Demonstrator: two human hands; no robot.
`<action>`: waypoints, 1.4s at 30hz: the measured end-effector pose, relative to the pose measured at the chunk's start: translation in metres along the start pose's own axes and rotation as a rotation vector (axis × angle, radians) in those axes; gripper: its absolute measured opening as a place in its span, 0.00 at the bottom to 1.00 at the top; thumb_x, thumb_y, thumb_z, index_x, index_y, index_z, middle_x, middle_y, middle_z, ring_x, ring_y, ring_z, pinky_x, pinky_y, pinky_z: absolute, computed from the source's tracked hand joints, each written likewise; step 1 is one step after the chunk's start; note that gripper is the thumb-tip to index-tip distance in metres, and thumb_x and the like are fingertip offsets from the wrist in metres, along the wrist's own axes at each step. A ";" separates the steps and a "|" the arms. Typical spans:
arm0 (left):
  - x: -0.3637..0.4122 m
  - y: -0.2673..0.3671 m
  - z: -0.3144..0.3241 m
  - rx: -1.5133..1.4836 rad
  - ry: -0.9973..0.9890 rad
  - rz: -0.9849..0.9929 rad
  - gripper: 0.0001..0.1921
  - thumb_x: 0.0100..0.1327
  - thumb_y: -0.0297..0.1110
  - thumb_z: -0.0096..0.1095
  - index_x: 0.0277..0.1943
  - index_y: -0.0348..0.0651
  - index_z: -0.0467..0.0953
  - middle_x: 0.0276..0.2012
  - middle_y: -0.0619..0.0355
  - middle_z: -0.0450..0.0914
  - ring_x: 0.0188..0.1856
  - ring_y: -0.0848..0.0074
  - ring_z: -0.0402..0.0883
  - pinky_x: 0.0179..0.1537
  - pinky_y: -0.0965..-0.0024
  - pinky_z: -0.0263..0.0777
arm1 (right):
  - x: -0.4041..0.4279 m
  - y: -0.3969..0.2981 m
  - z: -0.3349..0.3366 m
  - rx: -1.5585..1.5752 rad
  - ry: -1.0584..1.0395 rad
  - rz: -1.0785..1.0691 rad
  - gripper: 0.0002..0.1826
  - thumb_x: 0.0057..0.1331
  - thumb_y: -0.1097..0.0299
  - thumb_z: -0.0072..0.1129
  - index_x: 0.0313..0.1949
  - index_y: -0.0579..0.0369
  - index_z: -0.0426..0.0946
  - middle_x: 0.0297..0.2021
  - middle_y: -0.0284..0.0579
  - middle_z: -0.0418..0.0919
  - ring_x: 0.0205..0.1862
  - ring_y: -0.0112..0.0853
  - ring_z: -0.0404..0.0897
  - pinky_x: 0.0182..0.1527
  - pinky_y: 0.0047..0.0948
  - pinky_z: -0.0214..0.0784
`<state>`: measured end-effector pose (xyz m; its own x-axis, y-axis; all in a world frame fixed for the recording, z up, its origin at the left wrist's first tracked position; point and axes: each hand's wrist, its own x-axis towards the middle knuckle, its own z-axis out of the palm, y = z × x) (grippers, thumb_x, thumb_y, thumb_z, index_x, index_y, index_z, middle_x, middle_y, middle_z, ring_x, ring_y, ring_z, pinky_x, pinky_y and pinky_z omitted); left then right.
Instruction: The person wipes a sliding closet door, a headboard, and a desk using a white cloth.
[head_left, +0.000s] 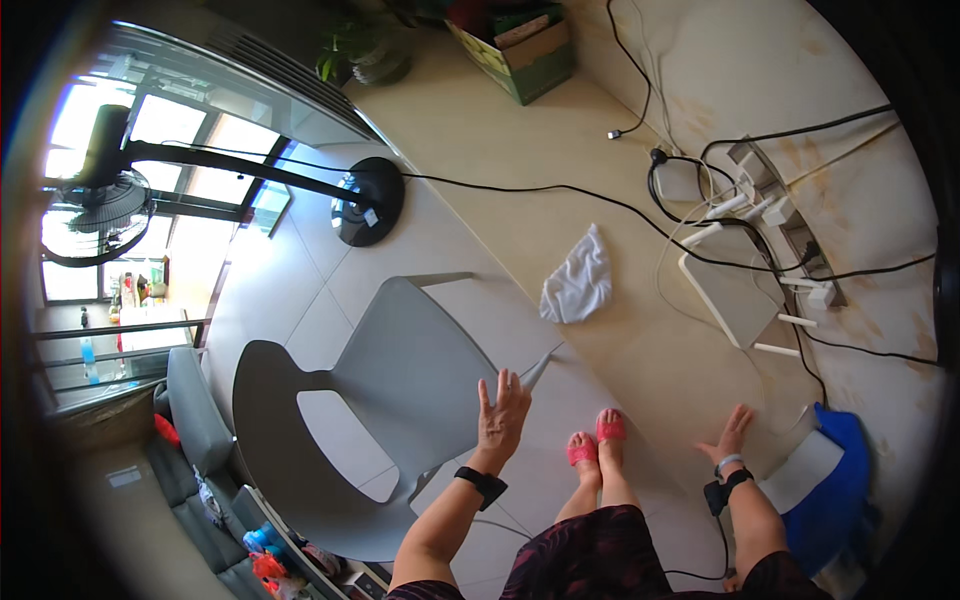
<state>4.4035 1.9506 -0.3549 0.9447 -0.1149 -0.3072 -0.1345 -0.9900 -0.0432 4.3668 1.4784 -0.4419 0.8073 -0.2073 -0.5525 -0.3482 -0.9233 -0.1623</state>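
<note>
My left hand is raised with its fingers apart, over the edge of a grey plastic chair's seat; whether it touches the seat I cannot tell. Over the beige ledge, my right hand is spread and holds nothing. A crumpled white cloth lies on the ledge, beyond both hands. Farther right sits a white router with several antennas, among tangled cables and plugs. Close to my right hand lie a white item and a blue cloth.
A black cable crosses the ledge from the wall sockets towards a standing fan. A cardboard box and a potted plant stand at the far end. A grey sofa is at the left.
</note>
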 end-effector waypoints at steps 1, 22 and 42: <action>-0.006 -0.010 0.010 0.075 0.069 0.121 0.15 0.55 0.32 0.58 0.46 0.41 0.72 0.59 0.48 0.62 0.69 0.54 0.48 0.64 0.38 0.44 | 0.001 -0.002 0.000 0.016 -0.004 -0.003 0.76 0.32 0.59 0.80 0.68 0.54 0.25 0.66 0.71 0.26 0.69 0.60 0.30 0.68 0.48 0.35; 0.166 -0.130 -0.025 -0.248 0.055 -0.197 0.14 0.62 0.32 0.48 0.51 0.44 0.71 0.49 0.48 0.70 0.51 0.58 0.68 0.52 0.51 0.61 | 0.011 -0.016 -0.036 -0.227 -0.218 0.063 0.62 0.43 0.56 0.73 0.68 0.55 0.36 0.66 0.66 0.37 0.69 0.55 0.41 0.66 0.51 0.41; 0.402 -0.207 -0.008 -0.250 0.332 0.060 0.23 0.61 0.36 0.49 0.60 0.44 0.65 0.59 0.47 0.65 0.63 0.55 0.61 0.62 0.53 0.52 | 0.112 -0.286 -0.039 -0.141 -0.033 -0.010 0.79 0.27 0.46 0.79 0.68 0.55 0.26 0.68 0.65 0.30 0.70 0.55 0.34 0.59 0.64 0.47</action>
<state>4.8133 2.1086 -0.4618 0.9880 -0.1528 0.0227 -0.1542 -0.9655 0.2099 4.5753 1.7069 -0.4258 0.7933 -0.1892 -0.5787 -0.2677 -0.9621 -0.0524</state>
